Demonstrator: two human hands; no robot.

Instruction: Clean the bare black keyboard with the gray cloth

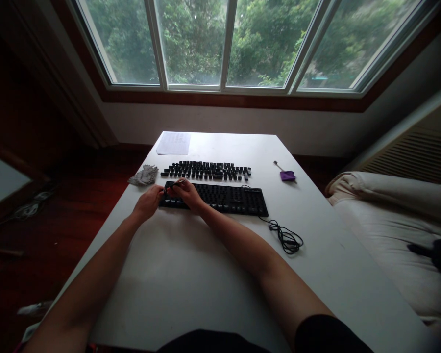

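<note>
A black keyboard (228, 198) lies across the middle of the white table (191, 274). Behind it, removed black keycaps (206, 170) are laid out in rows. My left hand (147, 202) rests at the keyboard's left end, fingers curled against its edge. My right hand (186, 193) sits on the keyboard's left part, pinched around a thin dark tool (176, 184) that points left over the keys. What the tool's tip touches is too small to tell.
A crumpled grey cloth (144, 175) lies left of the keycaps. A sheet of paper (173, 143) sits at the far edge. A purple object with a small handle (286, 174) lies at the right. The keyboard's coiled cable (286, 238) trails right. A bed (397, 220) borders the table.
</note>
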